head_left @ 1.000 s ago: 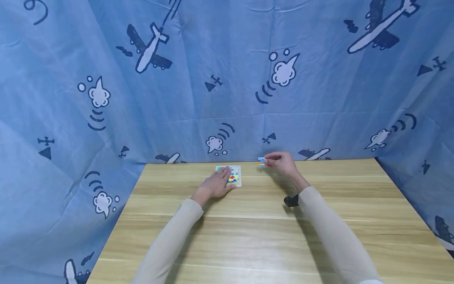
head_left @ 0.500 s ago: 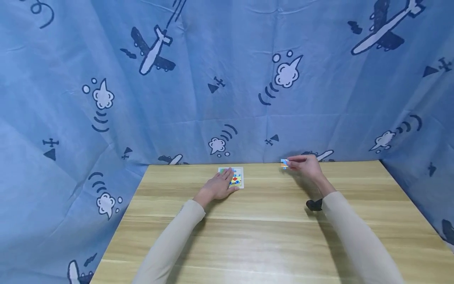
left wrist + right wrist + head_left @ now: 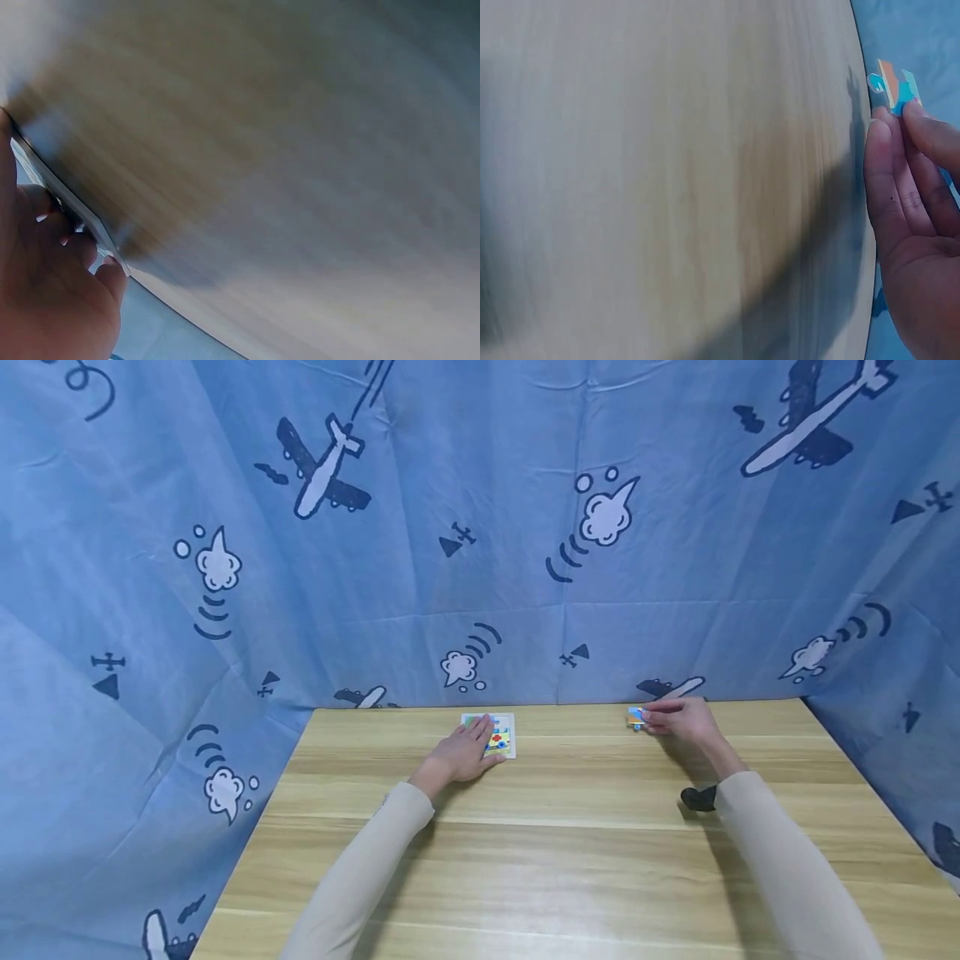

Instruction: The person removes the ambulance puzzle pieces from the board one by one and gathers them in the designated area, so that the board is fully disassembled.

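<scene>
On the table near its back edge lies a small square puzzle (image 3: 509,745) with a pale frame and a yellow vehicle picture bearing a red cross. My left hand (image 3: 461,755) rests on its left part, fingers extended, covering some of the picture. The left wrist view shows the puzzle's thin edge (image 3: 69,196) beside the fingers. Off to the right, my right hand (image 3: 686,723) pinches a small colourful puzzle piece (image 3: 636,717) between thumb and fingers. In the right wrist view the piece (image 3: 889,81) shows orange, blue and pale green, partly hidden by the thumb.
The wooden table (image 3: 525,860) stretches around both arms. Behind its back edge hangs a blue curtain (image 3: 510,568) printed with airplanes and clouds, which also runs along both sides. A black object (image 3: 698,799) sits at my right wrist, over the table.
My right hand has moved right, away from the puzzle, with the piece in its fingers, and ends slightly lower. The left hand stays on the puzzle. The head view shifted slightly at first.
</scene>
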Action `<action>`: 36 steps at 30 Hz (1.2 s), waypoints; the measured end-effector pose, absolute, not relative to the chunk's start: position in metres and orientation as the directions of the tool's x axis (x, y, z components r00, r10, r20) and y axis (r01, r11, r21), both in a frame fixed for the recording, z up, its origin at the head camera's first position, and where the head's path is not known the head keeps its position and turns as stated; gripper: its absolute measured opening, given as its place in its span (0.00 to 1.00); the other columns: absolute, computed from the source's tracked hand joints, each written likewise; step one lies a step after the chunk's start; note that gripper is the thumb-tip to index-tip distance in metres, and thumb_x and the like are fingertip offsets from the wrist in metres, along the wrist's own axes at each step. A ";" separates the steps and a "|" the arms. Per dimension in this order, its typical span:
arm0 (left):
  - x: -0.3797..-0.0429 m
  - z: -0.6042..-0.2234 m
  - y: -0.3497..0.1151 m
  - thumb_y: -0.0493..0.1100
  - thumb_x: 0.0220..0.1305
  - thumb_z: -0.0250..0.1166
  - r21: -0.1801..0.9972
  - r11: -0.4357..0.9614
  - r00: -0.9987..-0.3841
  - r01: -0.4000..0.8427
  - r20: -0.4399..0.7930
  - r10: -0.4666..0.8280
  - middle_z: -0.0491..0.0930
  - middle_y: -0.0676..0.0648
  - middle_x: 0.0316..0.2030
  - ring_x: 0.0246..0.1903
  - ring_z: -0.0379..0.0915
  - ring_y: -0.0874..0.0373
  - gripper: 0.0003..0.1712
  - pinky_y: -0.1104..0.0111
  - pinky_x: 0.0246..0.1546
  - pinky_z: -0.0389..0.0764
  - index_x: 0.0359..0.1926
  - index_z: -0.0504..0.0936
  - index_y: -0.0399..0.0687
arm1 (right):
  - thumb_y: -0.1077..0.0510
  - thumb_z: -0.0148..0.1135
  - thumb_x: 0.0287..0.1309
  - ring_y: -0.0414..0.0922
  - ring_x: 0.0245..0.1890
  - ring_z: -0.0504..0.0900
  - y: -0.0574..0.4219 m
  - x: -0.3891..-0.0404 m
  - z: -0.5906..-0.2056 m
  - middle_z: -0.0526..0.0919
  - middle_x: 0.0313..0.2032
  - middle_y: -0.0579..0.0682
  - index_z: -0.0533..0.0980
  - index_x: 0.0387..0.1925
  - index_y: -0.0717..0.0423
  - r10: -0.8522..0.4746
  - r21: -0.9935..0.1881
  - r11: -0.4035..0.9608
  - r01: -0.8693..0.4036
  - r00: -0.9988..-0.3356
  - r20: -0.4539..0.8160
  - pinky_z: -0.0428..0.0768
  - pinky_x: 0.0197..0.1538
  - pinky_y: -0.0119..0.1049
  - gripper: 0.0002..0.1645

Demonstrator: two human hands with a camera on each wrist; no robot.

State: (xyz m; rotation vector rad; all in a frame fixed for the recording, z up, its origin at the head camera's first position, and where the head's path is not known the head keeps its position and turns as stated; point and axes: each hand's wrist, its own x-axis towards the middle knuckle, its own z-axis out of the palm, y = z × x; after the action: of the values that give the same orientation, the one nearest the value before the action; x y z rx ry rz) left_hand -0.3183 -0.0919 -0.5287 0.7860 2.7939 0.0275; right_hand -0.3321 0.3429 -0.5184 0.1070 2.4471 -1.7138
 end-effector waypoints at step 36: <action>-0.319 -0.531 -0.094 0.69 0.82 0.37 0.078 0.861 -0.832 0.503 -0.228 0.507 0.40 0.44 0.86 0.86 0.36 0.49 0.47 0.56 0.87 0.46 0.85 0.43 0.44 | 0.58 0.70 0.63 0.49 0.37 0.87 0.337 -0.339 -0.521 0.93 0.36 0.60 0.88 0.45 0.67 0.083 -0.612 0.788 0.068 -0.997 -0.004 0.81 0.38 0.34 0.16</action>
State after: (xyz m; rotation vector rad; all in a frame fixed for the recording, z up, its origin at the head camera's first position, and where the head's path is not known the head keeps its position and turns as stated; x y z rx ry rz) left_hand -0.3186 -0.0942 -0.5312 0.7703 2.7944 0.0220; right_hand -0.3391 0.3367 -0.5208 0.1267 2.9926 -1.0227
